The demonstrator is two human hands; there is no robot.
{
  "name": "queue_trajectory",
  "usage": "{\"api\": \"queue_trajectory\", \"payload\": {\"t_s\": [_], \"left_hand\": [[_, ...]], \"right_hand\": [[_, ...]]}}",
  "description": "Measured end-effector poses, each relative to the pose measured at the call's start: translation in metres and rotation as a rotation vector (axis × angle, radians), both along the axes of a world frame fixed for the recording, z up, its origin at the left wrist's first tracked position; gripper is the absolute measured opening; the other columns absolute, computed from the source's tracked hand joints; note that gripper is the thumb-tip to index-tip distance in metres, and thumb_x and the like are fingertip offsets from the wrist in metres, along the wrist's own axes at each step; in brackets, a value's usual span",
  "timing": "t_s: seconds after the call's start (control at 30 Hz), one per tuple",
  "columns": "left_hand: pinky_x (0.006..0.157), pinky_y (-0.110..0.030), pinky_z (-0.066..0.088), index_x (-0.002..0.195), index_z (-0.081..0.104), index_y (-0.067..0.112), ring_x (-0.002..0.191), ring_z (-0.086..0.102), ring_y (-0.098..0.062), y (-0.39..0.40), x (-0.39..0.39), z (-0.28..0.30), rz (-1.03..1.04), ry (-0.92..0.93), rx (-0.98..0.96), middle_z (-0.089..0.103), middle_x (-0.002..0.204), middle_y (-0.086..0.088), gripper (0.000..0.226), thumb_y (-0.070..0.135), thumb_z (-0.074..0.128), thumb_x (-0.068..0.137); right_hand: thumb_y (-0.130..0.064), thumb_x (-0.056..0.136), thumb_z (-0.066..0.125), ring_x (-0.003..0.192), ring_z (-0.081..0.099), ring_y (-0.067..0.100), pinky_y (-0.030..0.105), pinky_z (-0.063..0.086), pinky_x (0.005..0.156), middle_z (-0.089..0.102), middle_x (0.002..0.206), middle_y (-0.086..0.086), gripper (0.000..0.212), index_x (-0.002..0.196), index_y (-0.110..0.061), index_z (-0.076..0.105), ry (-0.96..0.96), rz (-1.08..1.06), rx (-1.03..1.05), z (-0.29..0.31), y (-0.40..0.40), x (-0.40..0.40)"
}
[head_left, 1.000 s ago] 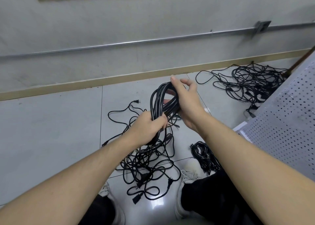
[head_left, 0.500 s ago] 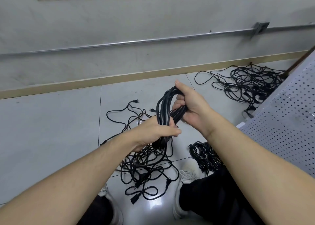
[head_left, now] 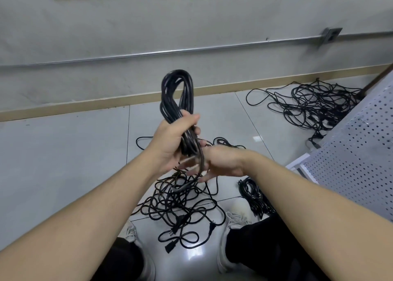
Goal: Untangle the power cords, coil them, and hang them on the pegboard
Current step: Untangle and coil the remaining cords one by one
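Note:
A coiled black power cord (head_left: 177,89) stands upright as a long loop, and my left hand (head_left: 172,138) grips its lower part. My right hand (head_left: 221,163) is just below and to the right, fingers stretched out leftward under the left hand. A loose strand from the coil runs down across those fingers, which are blurred. The strand drops into a tangle of black cords (head_left: 182,206) on the floor between my feet. The white pegboard (head_left: 361,163) leans at the right edge.
A second tangle of black cords (head_left: 319,106) lies by the wall at the back right. A small coiled bundle (head_left: 253,195) sits by my right shoe (head_left: 236,217). A wall with a metal conduit (head_left: 170,52) and a baseboard closes off the tiled floor.
My left hand lifted the coil higher and holds it alone. My right hand let go of the coil's top and dropped below the left hand, by the hanging strand.

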State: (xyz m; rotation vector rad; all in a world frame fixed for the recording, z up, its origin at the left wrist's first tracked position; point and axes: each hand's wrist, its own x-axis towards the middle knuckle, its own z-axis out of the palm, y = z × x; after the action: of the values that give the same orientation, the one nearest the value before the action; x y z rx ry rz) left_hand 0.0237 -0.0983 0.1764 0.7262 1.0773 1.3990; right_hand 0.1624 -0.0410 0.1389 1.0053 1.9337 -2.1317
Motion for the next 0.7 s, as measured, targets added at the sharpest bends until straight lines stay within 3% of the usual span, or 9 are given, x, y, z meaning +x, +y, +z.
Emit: {"api": "queue_trajectory", "payload": {"t_s": [0.07, 0.13, 0.23, 0.3, 0.4, 0.47, 0.57, 0.6, 0.7], "left_hand": [[0.059, -0.034, 0.054, 0.08, 0.051, 0.02, 0.067, 0.055, -0.013, 0.003, -0.009, 0.0, 0.087, -0.047, 0.02, 0.052, 0.076, 0.0, 0.021, 0.016, 0.069, 0.091], [0.056, -0.031, 0.05, 0.08, 0.049, 0.023, 0.066, 0.052, -0.013, 0.006, -0.018, 0.0, 0.173, -0.056, 0.006, 0.05, 0.076, 0.002, 0.025, 0.014, 0.068, 0.094], [0.061, -0.033, 0.045, 0.075, 0.047, 0.025, 0.06, 0.05, -0.011, 0.008, -0.033, -0.001, 0.285, 0.0, -0.063, 0.05, 0.067, 0.006, 0.031, 0.016, 0.068, 0.096], [0.068, -0.036, 0.043, 0.071, 0.047, 0.026, 0.053, 0.052, -0.009, 0.009, -0.039, -0.003, 0.359, 0.086, -0.103, 0.05, 0.059, 0.01, 0.034, 0.017, 0.07, 0.094], [0.064, -0.031, 0.039, 0.068, 0.047, 0.026, 0.054, 0.048, -0.01, 0.012, -0.045, -0.004, 0.458, 0.161, -0.133, 0.045, 0.06, 0.008, 0.036, 0.02, 0.073, 0.092], [0.067, -0.031, 0.037, 0.067, 0.046, 0.026, 0.065, 0.044, -0.012, 0.013, -0.048, -0.005, 0.533, 0.211, -0.154, 0.044, 0.067, 0.007, 0.036, 0.022, 0.073, 0.091], [0.075, -0.031, 0.04, 0.073, 0.05, 0.027, 0.073, 0.046, -0.012, 0.014, -0.056, -0.006, 0.632, 0.198, -0.188, 0.048, 0.073, 0.008, 0.03, 0.021, 0.073, 0.09], [0.076, -0.031, 0.041, 0.074, 0.051, 0.026, 0.073, 0.046, -0.012, 0.014, -0.058, -0.007, 0.648, 0.194, -0.191, 0.048, 0.072, 0.008, 0.028, 0.021, 0.073, 0.09], [0.069, -0.028, 0.039, 0.072, 0.049, 0.026, 0.068, 0.043, -0.01, 0.013, -0.06, -0.008, 0.666, 0.255, -0.183, 0.045, 0.071, 0.008, 0.03, 0.019, 0.07, 0.092]], "right_hand": [[0.02, 0.079, 0.032, 0.131, 0.055, 0.006, 0.025, 0.042, 0.109, 0.065, 0.13, -0.008, 0.065, 0.117, -0.021, 0.065, -0.048, 0.25, 0.056, 0.001, -0.008, -0.003], [0.021, 0.076, 0.034, 0.129, 0.056, 0.004, 0.015, 0.041, 0.104, 0.066, 0.128, -0.001, 0.059, 0.109, -0.016, 0.064, -0.051, 0.322, 0.045, 0.004, -0.012, -0.002], [0.003, 0.092, 0.049, 0.12, 0.063, 0.01, 0.021, 0.043, 0.105, 0.072, 0.121, 0.011, 0.019, 0.09, -0.014, 0.056, -0.068, 0.313, 0.102, 0.006, -0.009, 0.001], [-0.017, 0.099, 0.057, 0.104, 0.068, 0.019, 0.033, 0.046, 0.106, 0.076, 0.102, 0.015, 0.013, 0.087, -0.017, 0.052, -0.093, 0.268, 0.138, 0.003, -0.005, 0.002], [-0.027, 0.1, 0.061, 0.073, 0.067, 0.023, 0.04, 0.05, 0.081, 0.061, 0.066, 0.006, 0.02, 0.089, -0.017, 0.048, -0.132, 0.189, 0.193, 0.004, -0.005, 0.002], [-0.034, 0.097, 0.066, 0.064, 0.058, 0.018, 0.034, 0.047, 0.07, 0.055, 0.064, 0.0, 0.023, 0.09, -0.018, 0.051, -0.165, 0.134, 0.288, 0.007, -0.003, 0.005], [-0.041, 0.096, 0.066, 0.056, 0.055, 0.004, 0.019, 0.04, 0.061, 0.06, 0.062, -0.012, 0.03, 0.076, -0.021, 0.055, -0.199, -0.037, 0.467, 0.015, 0.007, 0.014], [-0.04, 0.097, 0.065, 0.058, 0.059, 0.005, 0.019, 0.041, 0.064, 0.065, 0.065, -0.011, 0.031, 0.074, -0.022, 0.056, -0.184, -0.082, 0.458, 0.019, 0.011, 0.017], [-0.035, 0.1, 0.06, 0.093, 0.07, 0.019, 0.028, 0.046, 0.088, 0.078, 0.087, 0.0, 0.022, 0.085, -0.02, 0.056, -0.154, -0.037, 0.318, 0.026, 0.015, 0.027]]}}
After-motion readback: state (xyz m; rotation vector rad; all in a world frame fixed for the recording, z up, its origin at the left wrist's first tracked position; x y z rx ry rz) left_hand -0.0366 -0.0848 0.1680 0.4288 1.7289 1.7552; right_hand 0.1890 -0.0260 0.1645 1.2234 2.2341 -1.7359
